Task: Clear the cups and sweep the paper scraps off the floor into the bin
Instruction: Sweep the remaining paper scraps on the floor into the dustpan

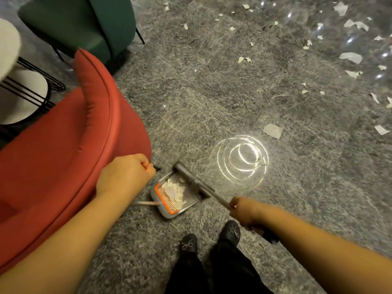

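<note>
A grey dustpan (167,211) with an orange comb edge stands on the grey floor in front of my feet, holding a pile of white paper scraps (176,192). My left hand (125,175) grips the top of the dustpan's long handle. My right hand (244,211) grips the handle of a grey broom, whose head (191,179) rests at the pan's mouth. Several more paper scraps (272,130) lie scattered across the floor to the right and far right. No cups or bin show.
A red armchair (63,149) stands close on my left, touching distance from the dustpan. Behind it are a green chair (89,24) and a white stool on a black wire frame (23,94). My black shoes (212,236) stand just behind the pan.
</note>
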The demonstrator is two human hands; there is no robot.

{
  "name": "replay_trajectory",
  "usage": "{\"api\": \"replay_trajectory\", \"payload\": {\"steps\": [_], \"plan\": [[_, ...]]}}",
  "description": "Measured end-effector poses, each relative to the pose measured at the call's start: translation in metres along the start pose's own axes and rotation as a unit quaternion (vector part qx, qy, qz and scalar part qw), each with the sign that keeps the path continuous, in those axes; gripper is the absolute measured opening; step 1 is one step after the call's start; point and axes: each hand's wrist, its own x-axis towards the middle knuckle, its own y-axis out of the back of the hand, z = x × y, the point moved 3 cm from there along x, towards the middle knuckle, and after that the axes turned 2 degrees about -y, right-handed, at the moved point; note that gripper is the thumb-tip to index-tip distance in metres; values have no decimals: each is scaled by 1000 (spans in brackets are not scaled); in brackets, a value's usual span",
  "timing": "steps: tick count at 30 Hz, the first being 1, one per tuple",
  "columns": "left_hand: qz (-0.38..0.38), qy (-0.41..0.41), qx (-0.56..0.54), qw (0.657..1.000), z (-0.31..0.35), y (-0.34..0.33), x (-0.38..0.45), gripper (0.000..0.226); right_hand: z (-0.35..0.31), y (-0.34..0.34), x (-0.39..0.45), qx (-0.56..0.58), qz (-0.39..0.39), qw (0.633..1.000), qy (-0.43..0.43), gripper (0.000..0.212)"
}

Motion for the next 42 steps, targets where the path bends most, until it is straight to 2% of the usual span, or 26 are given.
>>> {"api": "replay_trajectory", "payload": {"steps": [3, 9, 17, 23, 26, 32, 36, 40, 42], "plan": [[2, -8, -5, 1000, -3, 2, -2, 19, -4, -17, -11, 81, -31, 996, 4, 35], [5, -21, -19, 1000, -9, 3, -8, 18, -3, -38, -46, 194, -26, 981, 1, 33], [-11, -63, -44, 997, -5, 12, -13, 27, 16, -44, -75, 316, 39, 947, -39, 34], [-14, -124, -44, 991, 50, 22, -4, 19, 57, -35, -87, 435, 101, 891, -74, 35], [-13, -157, -38, 987, 89, 20, 6, 16, 89, -22, -85, 495, 130, 854, -93, 28], [-8, -209, 1, 978, 178, 10, 30, 17, 160, 21, -79, 535, 163, 820, -125, 18], [-17, -223, 14, 975, 248, 1, 58, 17, 219, 61, -68, 523, 161, 823, -155, 18], [-34, -236, 33, 971, 314, -5, 85, 14, 271, 96, -45, 449, 155, 862, -180, 12], [-45, -232, 41, 971, 337, -7, 94, 16, 289, 108, -27, 390, 132, 891, -191, 17]]}}
